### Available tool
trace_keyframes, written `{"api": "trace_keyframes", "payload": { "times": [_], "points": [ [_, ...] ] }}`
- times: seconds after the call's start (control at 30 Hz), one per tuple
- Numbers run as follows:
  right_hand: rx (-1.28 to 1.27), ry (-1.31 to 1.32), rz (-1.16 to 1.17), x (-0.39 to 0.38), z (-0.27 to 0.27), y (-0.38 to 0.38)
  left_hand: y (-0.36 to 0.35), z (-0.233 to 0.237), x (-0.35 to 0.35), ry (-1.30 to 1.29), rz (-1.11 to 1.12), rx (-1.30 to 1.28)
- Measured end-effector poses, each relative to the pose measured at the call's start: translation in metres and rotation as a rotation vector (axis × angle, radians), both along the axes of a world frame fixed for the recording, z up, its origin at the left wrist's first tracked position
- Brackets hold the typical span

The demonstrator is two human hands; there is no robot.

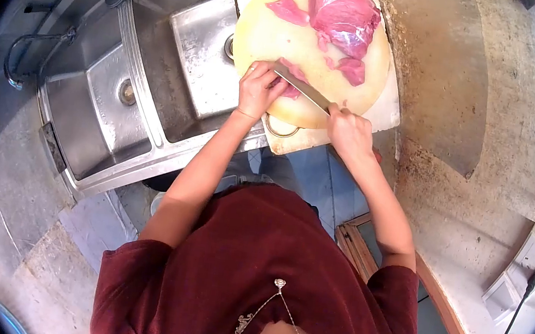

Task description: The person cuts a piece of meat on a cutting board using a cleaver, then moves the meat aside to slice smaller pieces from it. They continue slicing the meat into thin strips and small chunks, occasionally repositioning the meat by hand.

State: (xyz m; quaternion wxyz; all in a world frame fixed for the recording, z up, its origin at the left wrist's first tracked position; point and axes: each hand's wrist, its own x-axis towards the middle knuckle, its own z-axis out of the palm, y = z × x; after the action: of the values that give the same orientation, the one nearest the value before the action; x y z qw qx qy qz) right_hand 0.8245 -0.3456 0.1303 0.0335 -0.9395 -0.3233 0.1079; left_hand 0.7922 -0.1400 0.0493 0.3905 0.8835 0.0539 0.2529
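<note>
A round, pale yellow cutting board (266, 31) holds raw pink meat. My right hand (349, 131) is closed around the handle of a knife (309, 92), whose blade slants up and left across a piece of meat (297, 71) at the board's near side. With bent fingers, my left hand (258, 88) presses on that same piece beside the blade's tip end. A large chunk of meat (344, 19) lies at the far right of the board. Near it rest a flat slice (288, 10) on the left and a smaller piece (352, 71) below.
Left of the board is a steel double sink (192, 46) with a faucet (20, 50). A metal ring (282, 128) sticks out at the board's near edge. A stained wall (443, 75) stands close on the right, with a plugged-in cord (514, 314) lower down.
</note>
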Motion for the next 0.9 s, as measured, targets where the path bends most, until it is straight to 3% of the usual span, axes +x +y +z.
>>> {"api": "trace_keyframes", "payload": {
  "times": [0.3, 0.47, 0.6, 0.73, 0.9],
  "points": [
    [0.067, 0.010, 0.112, 0.035, -0.019, 0.068, -0.002, -0.003, 0.003, 0.011, 0.037, 0.049],
    [-0.047, 0.065, -0.018, 0.029, -0.010, -0.011, -0.002, 0.002, 0.005, -0.094, 0.031, 0.004],
    [0.038, 0.119, -0.143, 0.028, 0.019, 0.002, -0.004, 0.005, 0.005, -0.044, 0.050, -0.030],
    [-0.002, -0.004, 0.086, 0.013, 0.008, 0.020, -0.002, 0.000, 0.000, 0.004, 0.016, 0.045],
    [0.016, 0.028, 0.040, 0.013, 0.002, 0.005, 0.001, -0.003, 0.000, -0.027, 0.012, 0.035]
  ]
}}
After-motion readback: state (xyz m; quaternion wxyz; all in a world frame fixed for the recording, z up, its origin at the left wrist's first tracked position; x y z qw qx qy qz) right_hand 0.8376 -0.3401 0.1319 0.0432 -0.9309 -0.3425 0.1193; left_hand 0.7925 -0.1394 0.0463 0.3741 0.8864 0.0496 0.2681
